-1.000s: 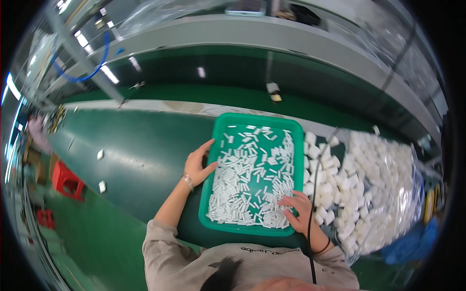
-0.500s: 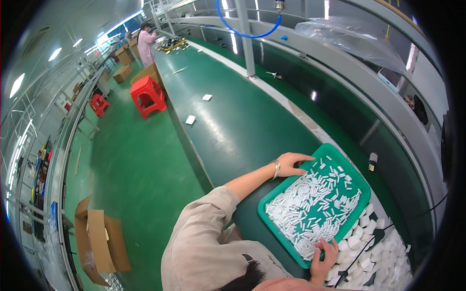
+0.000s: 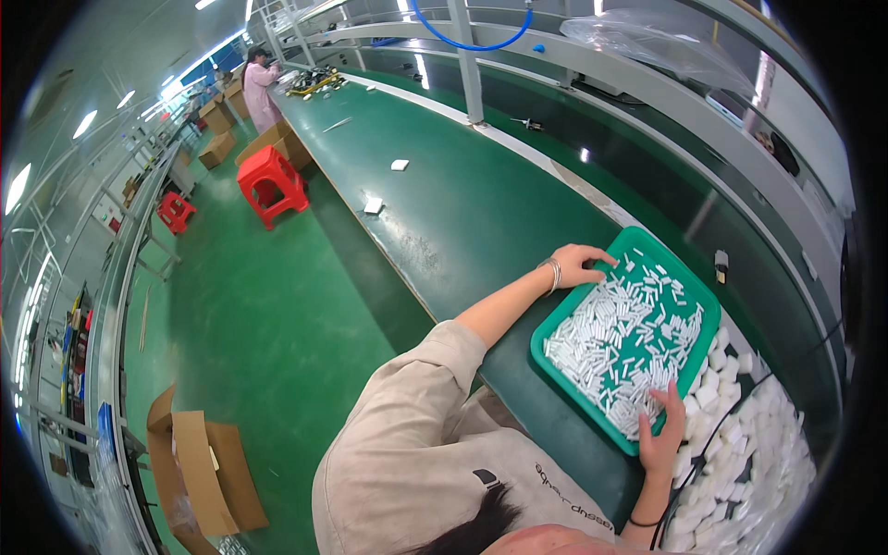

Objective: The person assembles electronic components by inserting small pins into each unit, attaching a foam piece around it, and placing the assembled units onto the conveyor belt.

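A green plastic tray (image 3: 548, 330) lies on the green-topped bench, holding a great many small white tube-like pieces (image 3: 606, 324), heaped densely on its left and near sides and scattered elsewhere. My left hand (image 3: 578, 266), with a bangle at the wrist, rests over the tray's far left rim, thumb and forefinger apart above the pieces. At the near right rim is my right hand (image 3: 662, 430), its thumb and fingers spread and bent over the edge of the heap. Neither hand shows a piece between its fingers.
White blocks (image 3: 708, 393) and clear plastic are piled right of the tray, with a black cable across them. Two white squares (image 3: 373, 205) lie farther up the bench (image 3: 444, 222). Red stools (image 3: 271, 185), a cardboard box (image 3: 199, 462) and a person in pink (image 3: 261, 88) are left.
The view has shifted, so the tray and both hands appear higher in the picture. My right hand's fingers have spread apart over the tray's near right edge. My left hand stays at the far rim.
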Tool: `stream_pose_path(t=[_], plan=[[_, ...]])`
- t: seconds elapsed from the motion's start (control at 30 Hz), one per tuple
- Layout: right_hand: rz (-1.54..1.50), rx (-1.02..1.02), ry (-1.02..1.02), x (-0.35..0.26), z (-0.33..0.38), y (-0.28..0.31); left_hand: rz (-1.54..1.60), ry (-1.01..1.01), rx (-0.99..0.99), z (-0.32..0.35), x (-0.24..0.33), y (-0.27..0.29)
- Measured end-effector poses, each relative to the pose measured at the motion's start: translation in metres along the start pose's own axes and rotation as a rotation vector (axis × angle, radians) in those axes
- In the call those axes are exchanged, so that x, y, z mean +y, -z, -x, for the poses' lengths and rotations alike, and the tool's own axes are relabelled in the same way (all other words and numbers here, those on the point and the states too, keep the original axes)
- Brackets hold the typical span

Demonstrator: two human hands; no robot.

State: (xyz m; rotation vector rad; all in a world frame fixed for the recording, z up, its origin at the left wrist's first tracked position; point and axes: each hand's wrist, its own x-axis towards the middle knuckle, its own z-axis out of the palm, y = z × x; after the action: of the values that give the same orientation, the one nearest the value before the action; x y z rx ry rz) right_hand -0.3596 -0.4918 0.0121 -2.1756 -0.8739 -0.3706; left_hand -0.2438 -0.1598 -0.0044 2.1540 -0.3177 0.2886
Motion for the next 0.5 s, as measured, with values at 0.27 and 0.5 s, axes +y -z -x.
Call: stream_pose_path(t=[0.27, 0.5], plan=[[0.06, -0.014, 0.191, -0.01, -0.01, 0.008, 0.042, 0.106, 0.017, 0.006, 0.011, 0.001], [0.112, -0.06, 0.214, -0.014, -0.004, 0.016, 0.157, 0.07, 0.041, -0.008, -0.01, -0.008]])
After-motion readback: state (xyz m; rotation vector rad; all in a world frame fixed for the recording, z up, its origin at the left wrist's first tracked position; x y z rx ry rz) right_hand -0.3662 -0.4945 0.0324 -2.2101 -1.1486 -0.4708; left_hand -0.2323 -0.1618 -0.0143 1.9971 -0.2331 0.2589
